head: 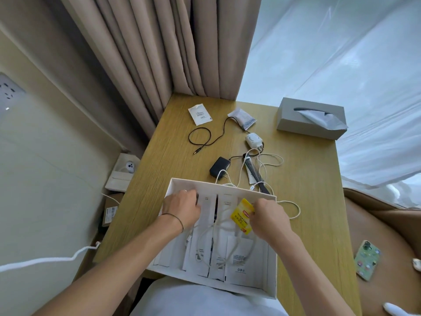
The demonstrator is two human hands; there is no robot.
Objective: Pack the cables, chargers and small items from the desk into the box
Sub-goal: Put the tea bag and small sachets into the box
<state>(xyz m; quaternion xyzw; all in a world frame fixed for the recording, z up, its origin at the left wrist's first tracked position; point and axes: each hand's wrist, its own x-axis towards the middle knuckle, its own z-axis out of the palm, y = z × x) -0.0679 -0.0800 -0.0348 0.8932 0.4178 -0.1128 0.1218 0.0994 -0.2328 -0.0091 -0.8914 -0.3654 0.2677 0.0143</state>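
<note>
Two hands work inside the shallow white cardboard box [272, 279]. The right hand [268, 218] pinches a yellow tea-bag sachet [242, 215]; laying it flat beside the white cable [224, 242] would suit. The left hand [182, 207] rests curled on white packets [206, 215]; whether its grip clamps one, I cannot tell.

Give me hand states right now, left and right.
Left hand: in the box, fingers curled on a white packet.
Right hand: pinching the yellow tea packet over the box.

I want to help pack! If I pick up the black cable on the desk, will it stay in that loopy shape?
Probably not. The black cable is thin and lies in a loose curl, so it likely flops and dangles. It looks light. One end runs toward the white packet, which it might drag along.
</note>
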